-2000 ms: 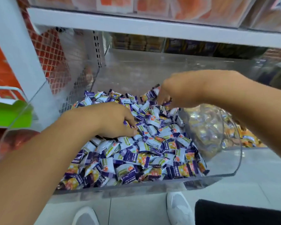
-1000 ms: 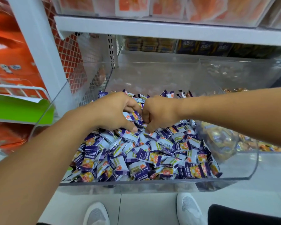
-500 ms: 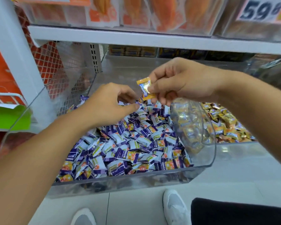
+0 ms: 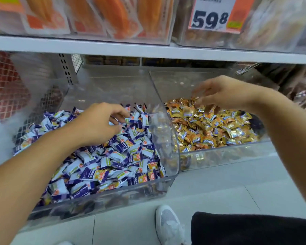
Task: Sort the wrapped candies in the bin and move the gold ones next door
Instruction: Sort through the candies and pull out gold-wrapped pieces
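A clear plastic bin (image 4: 102, 200) holds a heap of purple-and-white wrapped candies (image 4: 113, 156). Beside it on the right, a second clear bin (image 4: 224, 152) holds gold wrapped candies (image 4: 210, 126). My left hand (image 4: 99, 124) rests on the purple heap with fingers loosely curled, its fingertips among the wrappers near the divider wall. Above the back of the gold heap hovers my right hand (image 4: 219, 92), its fingers spread and blurred, with nothing seen held in them.
A white shelf edge (image 4: 148, 50) runs overhead with orange snack packs and a price tag (image 4: 214, 15) above it. A wire mesh panel (image 4: 16, 92) stands to the left. Below are floor tiles, a white shoe (image 4: 169, 225) and a dark trouser leg.
My right hand, which pinched a gold candy above the purple bin, has moved right over the gold bin and spread its fingers; the candy has left it. The left hand stays on the purple heap.
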`<state>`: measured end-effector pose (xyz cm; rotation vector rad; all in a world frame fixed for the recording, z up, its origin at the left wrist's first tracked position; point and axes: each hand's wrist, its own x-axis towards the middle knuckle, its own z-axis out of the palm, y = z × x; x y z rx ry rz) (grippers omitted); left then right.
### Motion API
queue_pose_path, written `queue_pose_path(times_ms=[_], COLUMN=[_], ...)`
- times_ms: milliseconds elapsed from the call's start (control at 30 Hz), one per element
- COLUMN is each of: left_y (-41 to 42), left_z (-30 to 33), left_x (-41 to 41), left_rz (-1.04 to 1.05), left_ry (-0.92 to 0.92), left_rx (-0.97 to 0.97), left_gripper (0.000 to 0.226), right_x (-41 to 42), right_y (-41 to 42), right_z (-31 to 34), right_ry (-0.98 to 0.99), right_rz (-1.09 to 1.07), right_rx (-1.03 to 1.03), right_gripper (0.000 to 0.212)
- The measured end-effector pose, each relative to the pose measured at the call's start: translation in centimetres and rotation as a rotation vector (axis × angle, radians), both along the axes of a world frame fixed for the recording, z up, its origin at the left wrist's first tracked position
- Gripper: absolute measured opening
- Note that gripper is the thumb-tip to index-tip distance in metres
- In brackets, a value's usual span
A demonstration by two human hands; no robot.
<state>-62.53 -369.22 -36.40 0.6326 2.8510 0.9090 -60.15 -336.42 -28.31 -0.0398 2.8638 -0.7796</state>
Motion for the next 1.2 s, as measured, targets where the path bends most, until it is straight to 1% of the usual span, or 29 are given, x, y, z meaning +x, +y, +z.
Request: queue_pose_path(times_ms=[67,100,133,200,233,267,333,367,467,533,567,667,800,900,967,1033,1067,1133,1167,1200], left_y=[-0.6,-1.2,-2.0,-3.7,-4.4,-4.9,-5.5,-5.8,-6.9,-7.8,-8.1,-8.2,-8.0,-8.3,-8.5,-8.6,-8.4,-7.9,-7.6,-7.3], left_z=[0.0,0.0,0.0,0.4,0.6,0.8,1.0,0.8,0.4,0.2,0.2,0.5,0.7,0.5,0.1,-0.1,-0.1,0.1,0.4,0.8], left_x=[-0.3,-0.5,-0.7,-0.8,-0.7,-0.4,0.0,0.1,0.1,0.1,0.1,0.5,0.7,0.6,0.5,0.5,0.5,0.6,0.7,0.9], left_rz=[0.019,0.025,0.023,-0.007,-0.033,-0.056,-0.061,-0.049,-0.018,0.015,0.028,0.022,0.012,0.013,0.014,0.015,0.014,0.003,-0.005,-0.020], left_ry=[0.020,0.025,0.022,-0.025,-0.066,-0.105,-0.135,-0.133,-0.114,-0.109,-0.107,-0.103,-0.112,-0.101,-0.088,-0.072,-0.057,0.000,0.036,0.063], left_rx=[-0.037,-0.078,-0.147,-0.329,-0.406,-0.464,-0.511,-0.509,-0.466,-0.427,-0.410,-0.402,-0.436,-0.411,-0.394,-0.372,-0.365,-0.357,-0.342,-0.317], left_gripper=[0.033,0.033,0.032,0.032,0.034,0.038,0.040,0.038,0.028,0.024,0.023,0.017,0.018,0.019,0.029,0.044,0.050,0.054,0.052,0.050], right_x=[-0.1,0.2,0.7,2.1,2.5,2.5,1.1,0.0,-3.7,-5.0,-5.2,-5.4,-5.4,-5.4,-5.6,-5.7,-5.7,-5.0,-4.5,-3.7], right_y=[-0.7,-1.8,-3.2,-7.2,-9.5,-11.9,-16.4,-18.6,-23.1,-24.6,-24.9,-25.0,-24.4,-24.0,-23.1,-21.8,-21.2,-20.2,-19.9,-19.4], right_z=[0.3,1.0,2.0,3.5,3.9,3.9,2.1,0.6,-4.4,-6.6,-7.0,-7.8,-8.3,-7.5,-6.4,-5.2,-4.6,-3.3,-2.6,-1.9], right_ry=[0.180,0.295,0.375,0.409,0.390,0.351,0.219,0.128,-0.036,-0.015,0.034,0.115,0.031,-0.011,-0.003,0.055,0.098,0.161,0.132,0.032], right_rz=[0.037,0.091,0.138,0.279,0.381,0.492,0.686,0.742,0.801,0.891,0.917,0.878,0.854,0.848,0.764,0.696,0.688,0.709,0.744,0.788], right_rx=[0.293,0.361,0.312,0.118,0.086,0.133,0.362,0.474,0.756,0.895,0.913,0.853,0.840,0.829,0.707,0.594,0.576,0.604,0.600,0.581], right_gripper=[0.036,0.035,0.034,0.033,0.031,0.030,0.025,0.022,0.022,0.028,0.030,0.035,0.028,0.032,0.025,0.008,0.007,0.015,0.019,0.023])
